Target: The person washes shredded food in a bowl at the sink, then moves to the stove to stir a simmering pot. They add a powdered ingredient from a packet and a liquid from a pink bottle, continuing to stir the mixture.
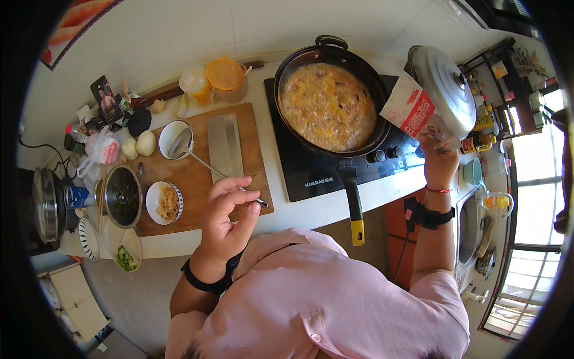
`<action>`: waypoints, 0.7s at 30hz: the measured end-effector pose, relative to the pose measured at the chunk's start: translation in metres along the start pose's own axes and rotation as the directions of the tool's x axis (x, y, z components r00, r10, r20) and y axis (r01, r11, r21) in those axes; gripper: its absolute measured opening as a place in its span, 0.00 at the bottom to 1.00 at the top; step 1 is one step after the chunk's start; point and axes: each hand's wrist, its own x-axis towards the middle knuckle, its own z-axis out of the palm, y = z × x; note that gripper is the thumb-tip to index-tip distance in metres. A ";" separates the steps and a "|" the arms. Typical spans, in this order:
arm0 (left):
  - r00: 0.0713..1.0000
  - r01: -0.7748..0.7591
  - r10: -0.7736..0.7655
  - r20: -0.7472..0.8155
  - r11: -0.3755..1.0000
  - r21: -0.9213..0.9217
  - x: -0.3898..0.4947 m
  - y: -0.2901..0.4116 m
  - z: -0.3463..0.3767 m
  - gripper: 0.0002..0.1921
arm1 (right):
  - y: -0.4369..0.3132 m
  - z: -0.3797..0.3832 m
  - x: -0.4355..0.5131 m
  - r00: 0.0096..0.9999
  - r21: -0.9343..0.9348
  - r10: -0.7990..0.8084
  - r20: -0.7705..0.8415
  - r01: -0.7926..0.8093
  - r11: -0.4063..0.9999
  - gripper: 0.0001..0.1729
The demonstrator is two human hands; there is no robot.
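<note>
My right hand (439, 157) grips a paper-and-plastic seasoning packet (410, 110) with a red printed band, beside the right rim of a black wok (282, 121). Bubbling yellow-brown soup (332, 105) fills much of the wok, which sits on a black HUABAO cooktop (305, 179). Over the cutting board's right part, my left hand (231, 211) has its fingers apart, in front of a metal ladle's handle (206, 162); whether they touch is unclear. The ladle's head rests in a white bowl (165, 140). A cleaver (224, 141) lies flat on the wooden cutting board (197, 215).
The wok's black-and-yellow handle (355, 215) juts over the counter edge. A domed metal lid (448, 85) leans behind the packet. At left are a dark-filled metal bowl (123, 197), a patterned bowl (179, 206), peeled onions (144, 143) and a propped phone (107, 99). Orange-lidded tub (224, 74) stands behind.
</note>
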 end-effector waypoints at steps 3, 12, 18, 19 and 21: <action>0.999 -0.053 0.052 0.012 0.998 0.047 0.003 -0.001 0.002 0.07 | 0.000 -0.002 0.001 1.000 -0.134 0.006 0.017 -0.004 0.991 0.17; 0.928 0.353 -0.228 0.295 0.791 -0.499 0.025 0.007 0.041 0.14 | -0.004 0.010 -0.010 0.986 -0.089 0.164 0.017 -0.162 0.983 0.10; 0.608 0.674 -0.521 0.599 -0.060 -0.736 0.084 -0.007 0.166 0.20 | -0.038 0.012 -0.031 0.993 0.458 0.112 -0.026 -0.088 0.884 0.14; 0.674 0.669 -0.457 0.580 0.045 -0.742 0.085 -0.005 0.183 0.21 | -0.041 0.010 -0.032 0.991 0.469 0.121 -0.052 -0.083 0.879 0.13; 0.921 0.170 -0.076 0.382 0.961 -0.218 0.082 0.002 0.204 0.22 | -0.043 0.006 -0.031 0.997 0.390 0.020 -0.081 0.013 0.921 0.13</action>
